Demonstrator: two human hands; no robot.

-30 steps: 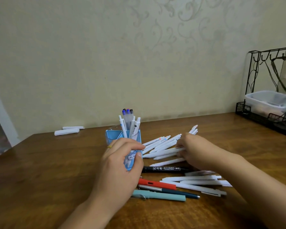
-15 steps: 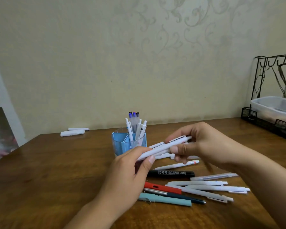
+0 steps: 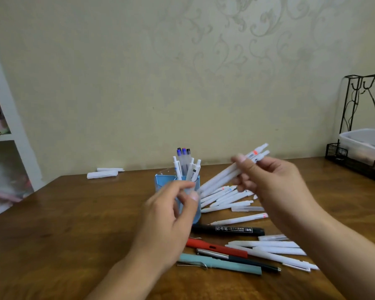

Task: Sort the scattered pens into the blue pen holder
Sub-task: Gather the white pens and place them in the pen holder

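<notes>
Pens now pinched only by right hand, raised toward one o'clock; left hand released, fingers loosely curled before holder.

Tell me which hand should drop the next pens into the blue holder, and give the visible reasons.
Right. The right hand already grips a bundle of white pens, their lower ends close to the blue pen holder. The left hand holds no pen and sits in front of the holder, probably better for steadying it.

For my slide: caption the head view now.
Right hand grips white pens beside the blue holder; left hand in front of it.
</notes>
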